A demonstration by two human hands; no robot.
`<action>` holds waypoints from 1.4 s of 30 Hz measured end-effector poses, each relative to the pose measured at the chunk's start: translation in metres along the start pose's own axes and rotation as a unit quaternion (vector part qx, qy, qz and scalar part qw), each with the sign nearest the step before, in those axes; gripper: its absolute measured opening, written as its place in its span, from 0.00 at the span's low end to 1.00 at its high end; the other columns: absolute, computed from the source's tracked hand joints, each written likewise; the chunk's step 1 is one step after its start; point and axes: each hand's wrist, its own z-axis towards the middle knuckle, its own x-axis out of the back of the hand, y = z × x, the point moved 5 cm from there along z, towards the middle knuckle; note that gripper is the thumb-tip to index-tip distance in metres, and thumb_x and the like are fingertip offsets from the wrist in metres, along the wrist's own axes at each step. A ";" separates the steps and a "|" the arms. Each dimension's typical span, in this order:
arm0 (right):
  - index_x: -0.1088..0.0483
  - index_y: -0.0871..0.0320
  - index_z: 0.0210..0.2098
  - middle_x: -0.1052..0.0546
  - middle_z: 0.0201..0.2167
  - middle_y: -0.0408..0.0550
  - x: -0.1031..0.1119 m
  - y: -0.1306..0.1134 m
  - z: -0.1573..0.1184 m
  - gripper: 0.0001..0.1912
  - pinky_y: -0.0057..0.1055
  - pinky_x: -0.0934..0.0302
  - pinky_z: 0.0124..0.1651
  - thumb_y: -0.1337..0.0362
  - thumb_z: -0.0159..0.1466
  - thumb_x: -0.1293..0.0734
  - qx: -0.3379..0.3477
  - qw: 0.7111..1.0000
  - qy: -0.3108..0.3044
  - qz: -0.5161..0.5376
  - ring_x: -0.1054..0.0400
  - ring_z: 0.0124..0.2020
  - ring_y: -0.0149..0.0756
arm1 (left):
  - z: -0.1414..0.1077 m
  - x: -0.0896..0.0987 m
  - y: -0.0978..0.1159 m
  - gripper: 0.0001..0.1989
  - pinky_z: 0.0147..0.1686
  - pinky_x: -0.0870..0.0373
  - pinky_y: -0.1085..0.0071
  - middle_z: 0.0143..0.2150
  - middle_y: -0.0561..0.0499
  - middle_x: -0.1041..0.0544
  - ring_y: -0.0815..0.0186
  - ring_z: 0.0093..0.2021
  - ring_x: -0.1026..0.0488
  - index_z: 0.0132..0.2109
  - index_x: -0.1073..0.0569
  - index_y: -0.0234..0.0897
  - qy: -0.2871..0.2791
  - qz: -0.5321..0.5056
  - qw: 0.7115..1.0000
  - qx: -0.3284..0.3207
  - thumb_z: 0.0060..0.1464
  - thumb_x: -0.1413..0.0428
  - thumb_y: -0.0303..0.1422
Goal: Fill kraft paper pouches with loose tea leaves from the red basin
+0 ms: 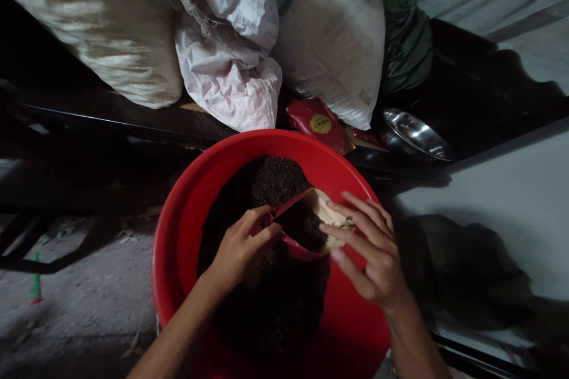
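A red paper bag (pixel 299 247) with a tan inside is held mouth-up over the red tub (pixel 178 231). My left hand (pixel 242 243) pinches the bag's left edge between thumb and fingers. Inside the bag lies some dark, crumbly material (pixel 313 231). My right hand (pixel 371 243) is at the bag's right side, its fingers spread over the opening and nothing visible gripped in them; a few dark bits show by the fingertips. More of the same dark loose material (pixel 275 180) is heaped in the tub, mostly to the left and middle. The bag's lower part is hidden.
Behind the tub, a dark bench (pixel 146 124) bears large white sacks (pixel 331 41), a dark green sack (pixel 406 41), another red packet (pixel 317 124) with a yellow label, and a shiny metal bowl (pixel 415 133). A green-and-red object (pixel 36 278) is on the floor at left.
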 end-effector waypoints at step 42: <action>0.24 0.52 0.48 0.21 0.43 0.48 -0.015 -0.050 0.014 0.09 0.35 0.27 0.50 0.62 0.67 0.30 0.021 0.957 0.041 0.286 0.23 0.47 0.38 | -0.006 -0.011 -0.013 0.27 0.54 0.19 0.59 0.64 0.40 0.32 0.55 0.59 0.25 0.67 0.34 0.47 -0.038 -0.040 0.997 0.051 0.65 0.47 0.21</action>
